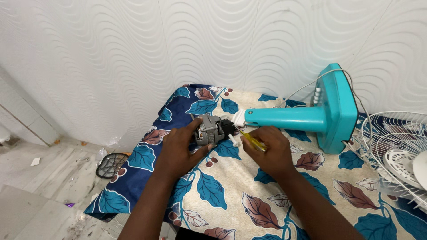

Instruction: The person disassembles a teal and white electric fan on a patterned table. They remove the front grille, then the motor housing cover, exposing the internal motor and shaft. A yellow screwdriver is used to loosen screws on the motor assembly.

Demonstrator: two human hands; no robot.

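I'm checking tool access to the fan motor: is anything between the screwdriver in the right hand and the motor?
Nothing visible. The right hand holds the yellow screwdriver, whose tip already reaches the motor, which the left hand grips. The exact contact spot is too small to tell.

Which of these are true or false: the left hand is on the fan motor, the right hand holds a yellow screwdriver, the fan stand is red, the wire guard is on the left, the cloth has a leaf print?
1. The left hand rests on the grey fan motor: true.
2. The right hand holds a yellow-handled screwdriver: true.
3. The fan stand is red: false, it is turquoise, lying on its side.
4. The white wire guard lies at the left: false, it is at the right edge.
5. The cloth has a leaf print: true, blue and brown leaves.
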